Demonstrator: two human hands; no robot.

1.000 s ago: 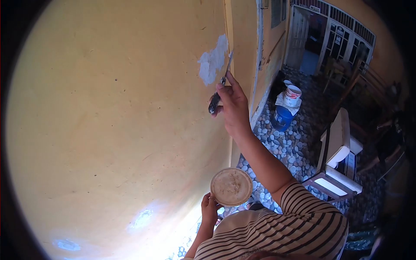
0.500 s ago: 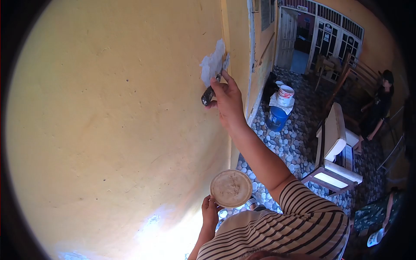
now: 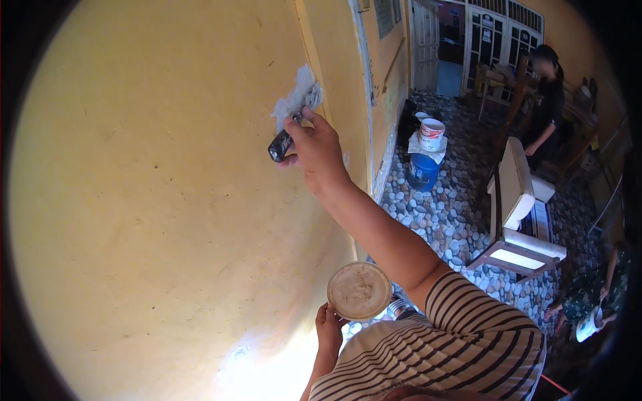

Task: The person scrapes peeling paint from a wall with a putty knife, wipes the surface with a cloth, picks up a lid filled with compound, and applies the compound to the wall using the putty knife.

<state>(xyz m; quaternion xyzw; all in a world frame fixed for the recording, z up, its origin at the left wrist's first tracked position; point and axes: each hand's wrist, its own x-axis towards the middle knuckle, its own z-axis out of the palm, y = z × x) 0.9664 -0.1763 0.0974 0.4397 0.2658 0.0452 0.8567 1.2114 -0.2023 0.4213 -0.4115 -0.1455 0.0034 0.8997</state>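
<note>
My right hand is raised against the yellow wall, its fingers closed round a putty knife. The black handle of the putty knife points down and to the left, and its blade is mostly hidden by my fingers. Just above lies a rough whitish patch of putty, beside a vertical ridge in the wall. Lower down, my left hand grips the edge of a round, pale lid held flat, with brownish smears on its face.
A blue bucket with a white pail on it stands by the wall. A cushioned armchair is to the right on the pebble-patterned floor. One person stands behind it; another person at lower right holds a white container.
My right hand and the putty knife stay at the whitish patch while the view shifts right. The person behind the armchair has moved nearer it. The lid stays in my left hand.
</note>
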